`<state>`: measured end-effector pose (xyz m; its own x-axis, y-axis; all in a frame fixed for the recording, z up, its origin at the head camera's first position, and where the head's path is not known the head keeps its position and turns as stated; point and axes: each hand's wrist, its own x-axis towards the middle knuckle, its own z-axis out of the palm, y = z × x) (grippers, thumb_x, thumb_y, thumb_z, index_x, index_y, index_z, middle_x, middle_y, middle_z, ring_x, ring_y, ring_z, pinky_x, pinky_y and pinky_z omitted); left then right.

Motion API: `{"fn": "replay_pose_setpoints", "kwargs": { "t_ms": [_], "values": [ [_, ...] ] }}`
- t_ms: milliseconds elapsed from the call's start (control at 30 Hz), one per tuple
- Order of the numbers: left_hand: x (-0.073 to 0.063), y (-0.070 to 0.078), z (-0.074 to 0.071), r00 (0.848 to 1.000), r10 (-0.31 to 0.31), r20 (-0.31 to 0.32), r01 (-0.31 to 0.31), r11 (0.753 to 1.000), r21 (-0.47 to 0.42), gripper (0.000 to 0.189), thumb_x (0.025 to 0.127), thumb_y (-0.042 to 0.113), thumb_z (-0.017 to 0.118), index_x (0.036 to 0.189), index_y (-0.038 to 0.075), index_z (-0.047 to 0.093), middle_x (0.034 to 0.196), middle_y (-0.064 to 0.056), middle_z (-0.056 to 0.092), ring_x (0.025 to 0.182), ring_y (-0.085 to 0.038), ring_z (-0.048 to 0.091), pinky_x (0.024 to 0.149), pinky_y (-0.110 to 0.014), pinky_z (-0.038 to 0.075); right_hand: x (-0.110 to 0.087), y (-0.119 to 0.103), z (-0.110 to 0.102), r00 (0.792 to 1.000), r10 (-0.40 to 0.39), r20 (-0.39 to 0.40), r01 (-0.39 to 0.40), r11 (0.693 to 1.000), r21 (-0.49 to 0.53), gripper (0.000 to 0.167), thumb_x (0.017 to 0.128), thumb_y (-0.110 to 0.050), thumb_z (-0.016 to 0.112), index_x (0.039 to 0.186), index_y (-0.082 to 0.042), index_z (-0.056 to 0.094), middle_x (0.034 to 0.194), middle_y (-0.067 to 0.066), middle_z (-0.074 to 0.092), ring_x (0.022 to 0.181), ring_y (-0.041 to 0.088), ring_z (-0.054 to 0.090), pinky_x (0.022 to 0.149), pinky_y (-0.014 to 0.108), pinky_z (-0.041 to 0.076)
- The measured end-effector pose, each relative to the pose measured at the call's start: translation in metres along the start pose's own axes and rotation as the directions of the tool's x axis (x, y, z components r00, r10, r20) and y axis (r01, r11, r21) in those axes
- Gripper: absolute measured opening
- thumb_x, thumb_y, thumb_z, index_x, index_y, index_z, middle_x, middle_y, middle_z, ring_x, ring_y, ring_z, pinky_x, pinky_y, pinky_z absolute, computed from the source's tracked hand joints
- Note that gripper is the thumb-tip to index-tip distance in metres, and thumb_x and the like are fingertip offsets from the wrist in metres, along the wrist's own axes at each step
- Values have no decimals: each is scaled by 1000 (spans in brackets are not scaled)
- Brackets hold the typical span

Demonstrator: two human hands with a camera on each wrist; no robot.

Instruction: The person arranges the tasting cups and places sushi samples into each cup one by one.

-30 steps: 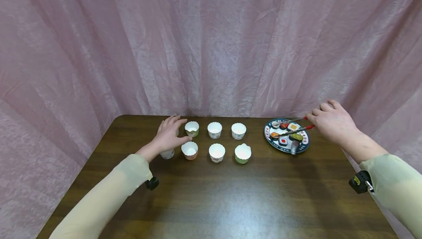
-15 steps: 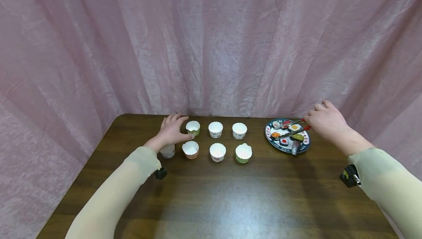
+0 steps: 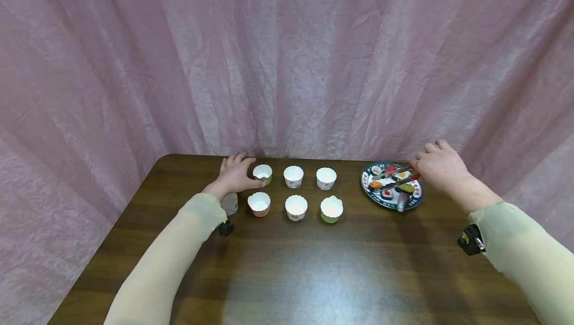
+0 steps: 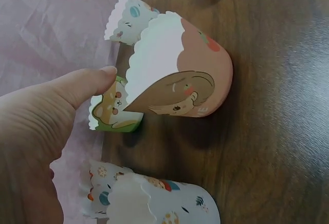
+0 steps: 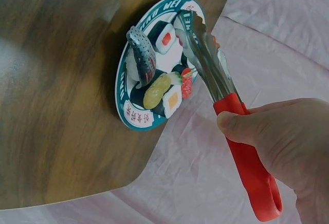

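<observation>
My right hand [image 3: 438, 164] grips metal tongs [image 5: 205, 62] by their red handles. The tongs' tips reach over the left part of a round plate [image 3: 381, 204] of sushi pieces, close to an orange-topped piece [image 3: 375, 184]. A dark, speckled-fish-topped sushi [image 5: 142, 54] and a green-topped one [image 5: 157, 91] show nearer the right wrist camera. My left hand [image 3: 231, 174] is spread over the left end of the paper cups, thumb out straight. The thumb tip is right at the rim of a green cup [image 4: 119, 108] with an animal print. A pink-orange cup [image 4: 205, 75] stands in front.
Paper baking cups stand in two rows, among them white ones [image 3: 293, 178] and a green one [image 3: 331, 210] at the front right. Part of a white cup [image 3: 230, 204] shows beside my left wrist. A pink curtain [image 3: 287, 66] hangs behind the wooden table [image 3: 287, 260].
My right hand has shifted slightly left, and the tongs' tips have come closer together over the orange-topped sushi. The left hand has moved a little right, then stayed near the green cup.
</observation>
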<state>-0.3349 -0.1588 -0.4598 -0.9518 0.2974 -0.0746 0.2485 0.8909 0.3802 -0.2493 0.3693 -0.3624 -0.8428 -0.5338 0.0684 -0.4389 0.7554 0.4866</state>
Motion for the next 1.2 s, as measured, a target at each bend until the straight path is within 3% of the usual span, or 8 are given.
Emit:
{"fn": "replay_pose_setpoints", "kwargs": {
  "t_ms": [567,800,1200],
  "values": [
    [16,1,7,999,-42,22,40,993,110,88,80,58,77,150,13,50,164,-22,24,152,-45,6,117,-68,-3,7,-3,-1,998,-11,-61,10,1000,-15,19,89,1,69,79,-16,71,77,2,65,81,30,53,82,52,39],
    [14,8,3,1000,-19,-6,20,992,124,81,80,54,80,145,12,57,160,-22,32,151,-46,12,118,-68,3,7,-3,-3,999,-9,-47,8,1000,-21,20,88,2,68,80,-16,72,79,3,66,84,31,54,84,54,40],
    [19,3,10,1000,-30,6,29,993,114,80,79,57,79,143,13,58,161,-22,28,152,-46,7,117,-68,-2,9,-3,-4,1000,-7,-13,7,1000,-24,17,86,2,72,84,-14,74,83,3,68,84,30,54,83,53,39]
  ]
}}
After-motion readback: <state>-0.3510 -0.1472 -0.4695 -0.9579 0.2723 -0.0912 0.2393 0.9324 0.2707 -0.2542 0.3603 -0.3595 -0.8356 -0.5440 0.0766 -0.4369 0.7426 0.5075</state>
